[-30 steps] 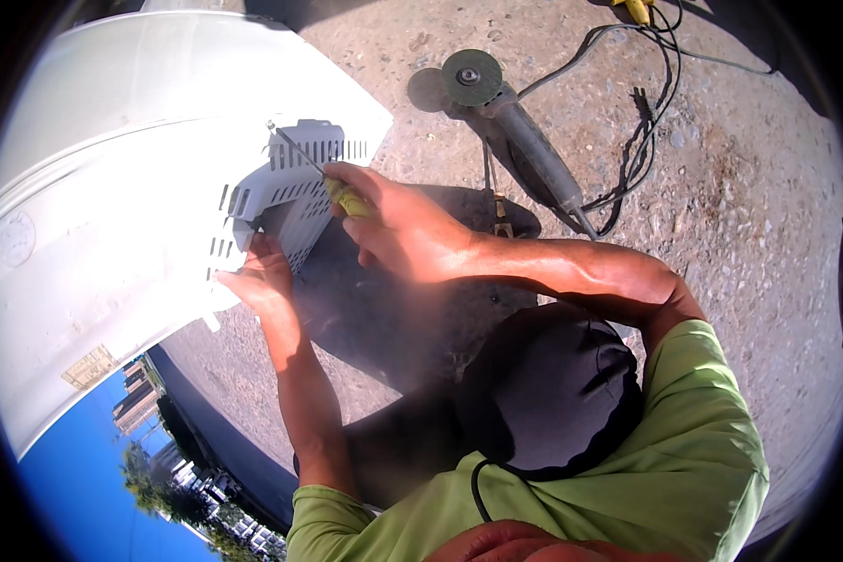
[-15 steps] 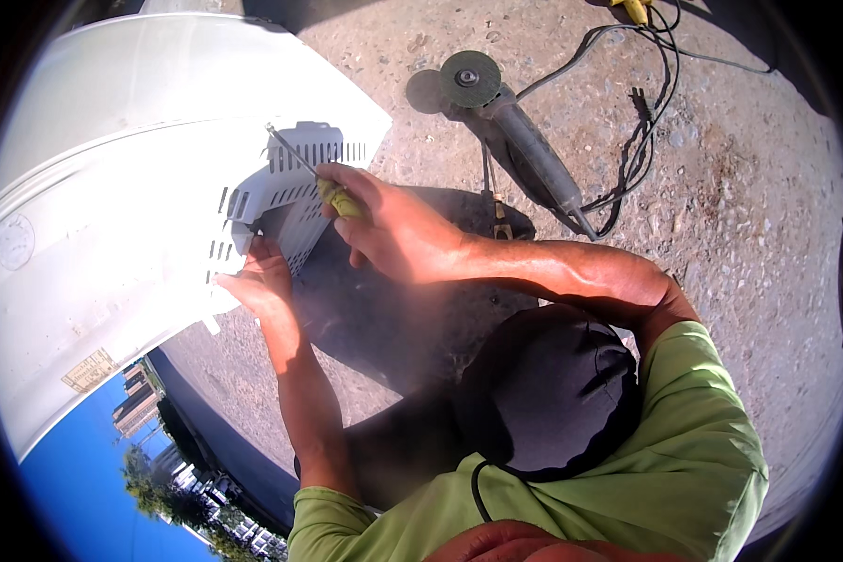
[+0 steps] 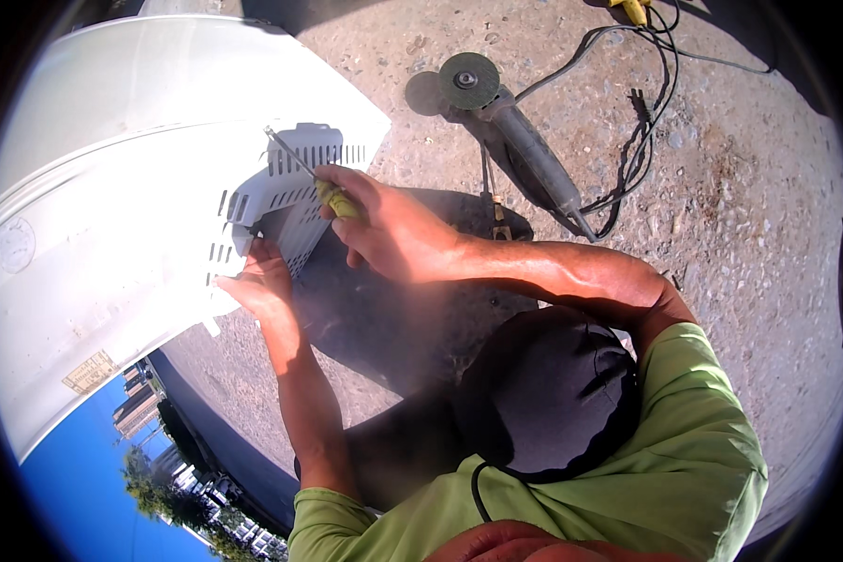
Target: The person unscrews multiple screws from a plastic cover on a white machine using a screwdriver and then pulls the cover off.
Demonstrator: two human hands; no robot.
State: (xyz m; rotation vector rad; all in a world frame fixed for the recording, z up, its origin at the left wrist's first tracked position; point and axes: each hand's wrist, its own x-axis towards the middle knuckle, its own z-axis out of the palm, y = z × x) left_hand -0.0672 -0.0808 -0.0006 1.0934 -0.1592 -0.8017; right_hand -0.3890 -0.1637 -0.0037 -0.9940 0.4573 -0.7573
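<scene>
A yellow-handled screwdriver (image 3: 335,198) is gripped in my right hand (image 3: 393,229), its metal shaft pointing up and left across a white slotted cover (image 3: 295,195). The shaft's tip lies over the sunlit white metal casing (image 3: 131,178), near the cover's upper end; glare hides whether it touches. Lower down, my left hand (image 3: 264,277) holds the cover's lower edge, with the thumb spread toward the casing and the fingertips at a dark gap. Part of those fingers is hard to make out against the bright metal.
On the rough concrete (image 3: 721,309) lies an angle grinder (image 3: 525,140), its disc toward the casing. Black cable (image 3: 648,140) with a plug loops beyond it, near a yellow object (image 3: 635,11). A thin tool with a brass-coloured end (image 3: 500,220) lies beside the grinder. My dark-clothed knee (image 3: 548,393) is bent below my right forearm.
</scene>
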